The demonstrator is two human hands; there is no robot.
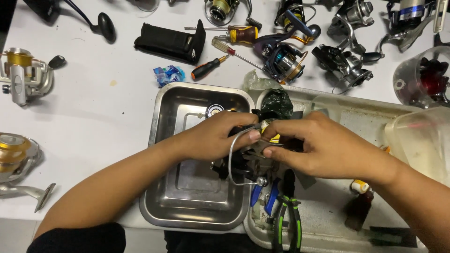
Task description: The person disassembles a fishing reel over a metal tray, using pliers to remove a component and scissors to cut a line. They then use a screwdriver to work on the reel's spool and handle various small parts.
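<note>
Centre of frame: both hands meet over a dark fishing reel [243, 157], held above the right edge of a square steel tray [161, 105]. Left hand [213, 136] comes in from lower left, fingers curled over the reel body, thumb tip pressed near the wire bail arm [232, 154], which loops down in a silver curve toward the lower middle. Right hand [318, 145] comes in from lower right, thumb and forefinger pinched together on a small part at the reel's top; the part itself is too hidden to identify. The steel tray holds, as far as I can see, one small round piece [214, 111] near its upper wall; the rest of its floor is partly covered by the hands. Just right of it lies a larger, stained white tray [370, 110], holding green-handled pliers [288, 211] and blue-handled pliers [262, 197] at lower middle, a black bag [276, 103] at its upper left corner, and a small brown bottle [358, 201] at lower right. A clear plastic tub [422, 140] sits at right, contents unclear. Upper right: a clear cup [415, 77] with something red inside. On the white table [93, 103]: several reels across the top, two gold-spooled reels [21, 72] at left, a black pouch [171, 42], an orange-and-black screwdriver [208, 68].
</note>
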